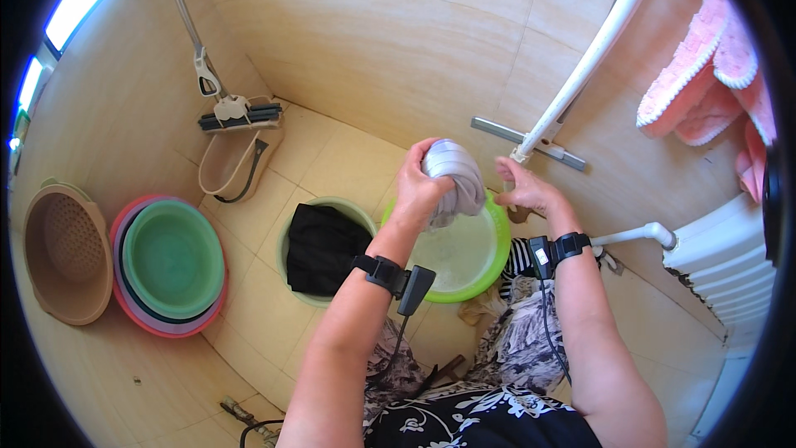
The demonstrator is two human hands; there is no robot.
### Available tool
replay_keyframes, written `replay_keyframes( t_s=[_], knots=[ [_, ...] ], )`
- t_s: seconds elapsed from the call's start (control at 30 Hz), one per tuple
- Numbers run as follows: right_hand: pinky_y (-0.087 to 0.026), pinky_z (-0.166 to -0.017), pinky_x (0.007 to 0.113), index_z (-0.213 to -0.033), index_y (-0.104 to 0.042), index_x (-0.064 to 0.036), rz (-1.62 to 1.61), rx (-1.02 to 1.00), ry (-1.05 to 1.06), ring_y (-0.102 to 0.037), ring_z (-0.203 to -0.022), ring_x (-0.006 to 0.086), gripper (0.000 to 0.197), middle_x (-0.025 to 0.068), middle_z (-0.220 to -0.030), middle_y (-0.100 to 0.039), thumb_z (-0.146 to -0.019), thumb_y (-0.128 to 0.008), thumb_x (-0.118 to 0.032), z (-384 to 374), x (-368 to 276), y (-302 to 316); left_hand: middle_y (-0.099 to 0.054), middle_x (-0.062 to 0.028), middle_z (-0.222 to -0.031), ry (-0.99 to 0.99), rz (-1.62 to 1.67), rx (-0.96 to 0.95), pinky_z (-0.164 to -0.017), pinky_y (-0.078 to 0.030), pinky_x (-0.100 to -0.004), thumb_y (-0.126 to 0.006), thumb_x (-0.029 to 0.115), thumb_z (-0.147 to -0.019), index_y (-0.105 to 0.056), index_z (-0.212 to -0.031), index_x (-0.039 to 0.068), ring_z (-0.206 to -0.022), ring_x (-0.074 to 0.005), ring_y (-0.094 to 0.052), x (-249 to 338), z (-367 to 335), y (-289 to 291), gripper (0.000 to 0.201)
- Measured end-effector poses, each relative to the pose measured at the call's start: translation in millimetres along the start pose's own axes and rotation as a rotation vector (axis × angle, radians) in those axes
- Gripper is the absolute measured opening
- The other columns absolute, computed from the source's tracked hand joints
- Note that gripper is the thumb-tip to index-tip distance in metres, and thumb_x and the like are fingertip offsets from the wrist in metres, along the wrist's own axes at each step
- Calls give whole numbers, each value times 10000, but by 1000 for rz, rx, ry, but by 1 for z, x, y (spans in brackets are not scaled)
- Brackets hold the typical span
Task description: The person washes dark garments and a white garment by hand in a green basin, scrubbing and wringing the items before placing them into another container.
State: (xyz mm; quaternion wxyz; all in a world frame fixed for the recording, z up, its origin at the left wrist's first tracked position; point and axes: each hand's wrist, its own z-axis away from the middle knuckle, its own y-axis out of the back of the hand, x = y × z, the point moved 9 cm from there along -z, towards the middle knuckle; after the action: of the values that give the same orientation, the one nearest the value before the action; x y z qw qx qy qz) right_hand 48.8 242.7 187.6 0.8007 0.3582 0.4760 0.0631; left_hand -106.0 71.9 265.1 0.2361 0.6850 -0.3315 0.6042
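My left hand (421, 184) is closed around a wadded, pale grey-lavender cloth (454, 172), raised over a bright green basin (502, 245). The cloth is bunched into a thick folded roll. To its right, my right hand (531, 189) is apart from the cloth, its fingers parted and curved with nothing seen in them. Cloudy, pale liquid seems to fill the green basin. Left of that basin stands a pale green basin (286, 261) with a folded black cloth (325, 249) in it, partly hidden behind my left forearm.
Stacked basins, the top one green (174, 257), lean at the left wall beside a brown perforated basin (68, 253). A mop (240, 112) rests on its beige bucket (232, 164). A squeegee (531, 143), white radiator (721, 249) and hanging pink towel (705, 83) are at the right.
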Motion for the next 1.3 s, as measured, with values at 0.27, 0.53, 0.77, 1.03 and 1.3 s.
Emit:
replay_keyframes(
  t_s=[0.27,0.53,0.77,1.03,1.3],
  knots=[
    [-364,-1060,386,-1465,-196,-79,-404,-38,478,-428,-1268,233,1183,126,-1376,-431,-544,-909,-279,31,-130,-32,-585,-121,-1111,60,469,-80,-922,-474,-344,-534,-86,-633,-474,-1247,-15,-1031,-224,-582,16,-1,-18,621],
    [-407,-1012,352,-1362,-375,-60,-692,-93,384,-506,-1170,203,934,83,-1258,-529,-587,-870,-222,20,-129,-62,-571,-112,-1090,195,740,41,-895,-490,-350,-551,-93,-652,-439,-1281,10,-986,-219,-583,-8,0,-11,648],
    [-502,-893,347,-1218,-515,-40,-1268,-157,154,-602,-992,193,521,74,-1072,-609,-746,-716,-129,14,-100,-70,-550,-96,-1228,184,297,-118,-989,-349,-349,-630,348,-855,-422,-1349,37,-1168,-215,-483,-20,-1,7,620],
    [-530,-834,366,-1073,-575,-29,-1519,-93,12,-633,-883,207,391,94,-964,-642,-765,-722,-222,1,-85,-71,-611,-121,-1162,618,776,-295,-907,-502,-348,-479,586,-920,-489,-1296,52,-1012,-202,-619,-63,39,-49,653],
    [-526,-695,356,-1019,-605,19,-1397,183,-74,-628,-757,198,351,101,-884,-641,-766,-709,-201,-9,-54,-81,-607,-129,-1155,627,770,-281,-835,-547,-462,-643,413,-887,-472,-1289,54,-1017,-273,-628,-80,51,-60,566]
  ],
)
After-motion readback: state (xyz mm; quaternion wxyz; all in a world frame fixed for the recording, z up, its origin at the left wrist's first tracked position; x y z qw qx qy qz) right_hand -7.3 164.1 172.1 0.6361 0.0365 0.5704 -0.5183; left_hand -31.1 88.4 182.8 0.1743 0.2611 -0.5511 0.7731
